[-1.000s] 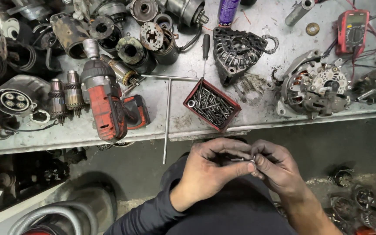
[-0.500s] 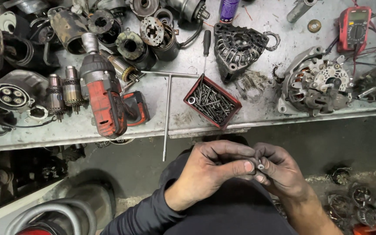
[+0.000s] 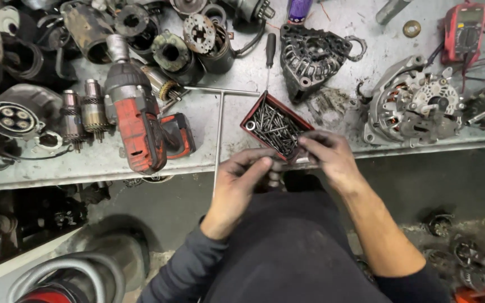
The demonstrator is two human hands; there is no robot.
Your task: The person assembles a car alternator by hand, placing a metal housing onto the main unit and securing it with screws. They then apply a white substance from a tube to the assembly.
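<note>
Grey sheet-metal workbench [image 3: 321, 22], scratched and crowded with dismantled motor parts, fills the far half of the view; the near half shows a dark floor and the person's dark-clothed lap. At the bench's near edge sits a small red rectangular tray of dark steel bolts [image 3: 276, 128], turned cornerwise. The right hand [image 3: 328, 157] rests at the tray's near right corner, fingers curled and pinched together at its rim; what they pinch, if anything, cannot be told. The left hand [image 3: 242, 182], just near-left of the tray and below the bench edge, has thumb and forefinger closed on something small and pale, too small to identify. Just left of the tray stands a thin steel T-handled rod [image 3: 218, 140], its shaft overhanging the edge. Further left lies a red and black cordless impact driver [image 3: 138, 120]. Far of the tray is a black ribbed alternator housing [image 3: 312, 56]; to the right, a grey alternator assembly [image 3: 416, 109] and a red multimeter [image 3: 466, 31]. Judgement: fasteners are best picked singly, held over the tray so a dropped piece falls back in rather than to the floor.
</note>
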